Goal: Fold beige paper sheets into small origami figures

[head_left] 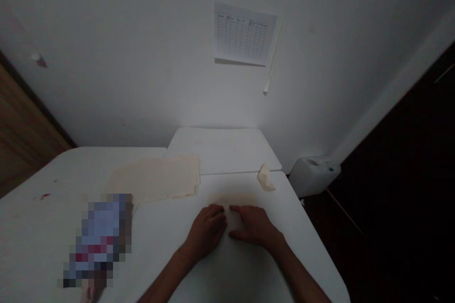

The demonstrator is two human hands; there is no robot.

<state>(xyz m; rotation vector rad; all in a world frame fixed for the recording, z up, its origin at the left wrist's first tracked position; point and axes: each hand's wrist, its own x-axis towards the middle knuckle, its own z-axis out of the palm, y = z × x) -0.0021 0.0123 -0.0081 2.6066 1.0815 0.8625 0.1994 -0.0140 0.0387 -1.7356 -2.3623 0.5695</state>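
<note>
My left hand (pixel 207 228) rests on the white table (pixel 163 241), its fingers bent and pressed together; what they hold, if anything, is hidden. Facing it, my right hand (pixel 256 225) lies low over the table with thumb and forefinger apart. Just beyond both hands is a pale beige sheet (pixel 234 198), thin like cloth or paper, its near part covered by the fingers. A larger stack of beige sheets (pixel 159 177) lies flat to the left. Farther right, near the table edge, sits a small crumpled beige piece (pixel 266 178).
A pixelated blue-grey item (pixel 99 234) lies at the left. Behind the table, a white panel (pixel 222 149) reaches the wall, where a printed chart (pixel 245 34) hangs. A white plastic container (pixel 313 175) stands on the dark floor at the right. Wood (pixel 24 132) borders the far left.
</note>
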